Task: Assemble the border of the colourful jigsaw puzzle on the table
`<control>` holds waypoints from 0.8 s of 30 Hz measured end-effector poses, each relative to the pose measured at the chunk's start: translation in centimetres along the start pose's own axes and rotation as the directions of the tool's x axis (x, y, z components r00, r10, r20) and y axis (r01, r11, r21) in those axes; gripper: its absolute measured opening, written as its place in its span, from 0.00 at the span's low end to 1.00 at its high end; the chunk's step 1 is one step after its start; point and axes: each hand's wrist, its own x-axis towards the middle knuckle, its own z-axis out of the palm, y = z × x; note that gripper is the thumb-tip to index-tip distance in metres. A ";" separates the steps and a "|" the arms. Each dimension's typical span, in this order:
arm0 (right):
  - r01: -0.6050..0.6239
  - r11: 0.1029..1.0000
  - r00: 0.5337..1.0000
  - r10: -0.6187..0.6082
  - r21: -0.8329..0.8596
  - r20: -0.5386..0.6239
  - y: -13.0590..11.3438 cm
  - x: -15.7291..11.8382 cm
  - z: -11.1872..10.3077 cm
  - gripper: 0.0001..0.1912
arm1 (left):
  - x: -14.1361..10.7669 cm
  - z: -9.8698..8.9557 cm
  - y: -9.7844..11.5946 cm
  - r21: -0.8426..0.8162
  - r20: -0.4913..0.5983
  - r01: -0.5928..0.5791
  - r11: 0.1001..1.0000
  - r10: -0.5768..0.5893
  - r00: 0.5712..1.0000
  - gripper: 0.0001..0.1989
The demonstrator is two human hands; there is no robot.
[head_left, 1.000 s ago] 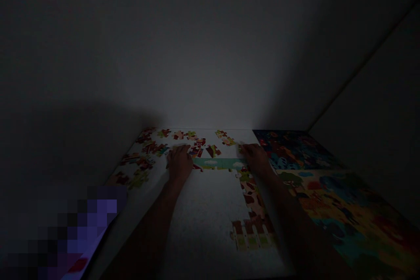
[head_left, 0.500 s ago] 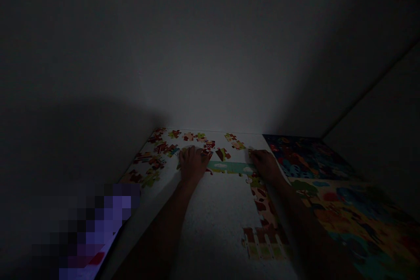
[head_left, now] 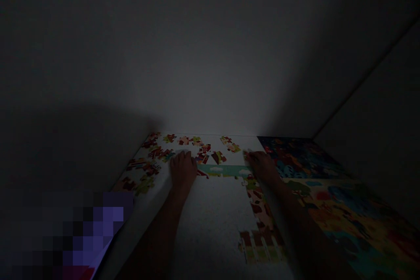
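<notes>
Both my hands are over a partly joined jigsaw puzzle on a pale tabletop (head_left: 210, 210). My left hand (head_left: 183, 168) has its fingers curled down at the left end of the teal sky strip (head_left: 226, 169); whatever is beneath them is hidden. At the strip's right end, my right hand (head_left: 262, 166) pinches a small puzzle piece (head_left: 245, 155). Below it runs a joined column of brown-and-pink pieces (head_left: 257, 205), ending in a white fence section (head_left: 262, 245). A loose brown-and-green piece (head_left: 218, 157) and a red barn piece (head_left: 205, 148) lie beyond the strip.
Loose puzzle pieces (head_left: 144, 166) are scattered along the left side, with several more at the back. Colourful pictures (head_left: 334, 210) cover the right side. A pale wall (head_left: 210, 74) rises behind the table. The room is dim; a blurred-out patch (head_left: 98, 232) glows at lower left.
My left hand has shifted slightly left, uncovering more of the strip's end, and its fingers are more curled. My right hand stays at the right corner. The view has shifted slightly.
</notes>
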 end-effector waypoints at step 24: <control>-0.319 0.915 0.931 0.352 -0.247 0.100 -10.9 7.0 4.2 0.30 | -1.3 0.3 1.8 -0.050 -0.016 0.008 0.999 -0.009 1.000 0.19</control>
